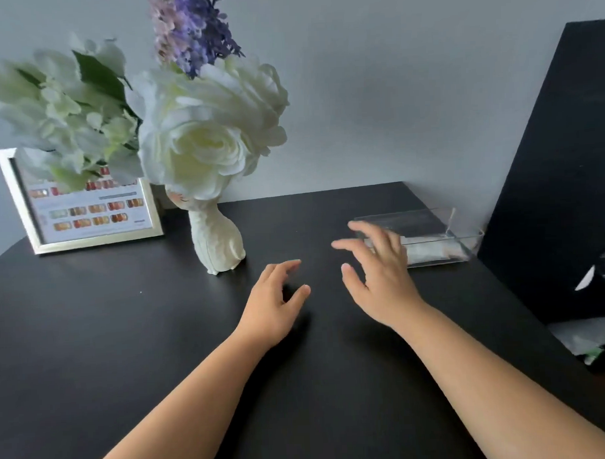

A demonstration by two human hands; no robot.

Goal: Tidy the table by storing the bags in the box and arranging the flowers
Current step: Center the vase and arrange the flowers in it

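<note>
A white figurine vase (216,242) stands upright on the black table (126,321) and holds a big white rose (208,136), pale green-white blossoms (67,110) and purple sprigs (193,27). At the right stands a clear plastic box (431,238) with whitish bags (428,250) inside it. My left hand (273,306) hovers low over the table just right of the vase, fingers curled apart and empty. My right hand (378,274) is spread open in front of the box's left end, holding nothing.
A silver picture frame (84,216) with a colour chart leans at the back left, partly behind the flowers. A tall black panel (559,172) rises at the right edge, with papers (586,339) below it. A grey wall runs behind.
</note>
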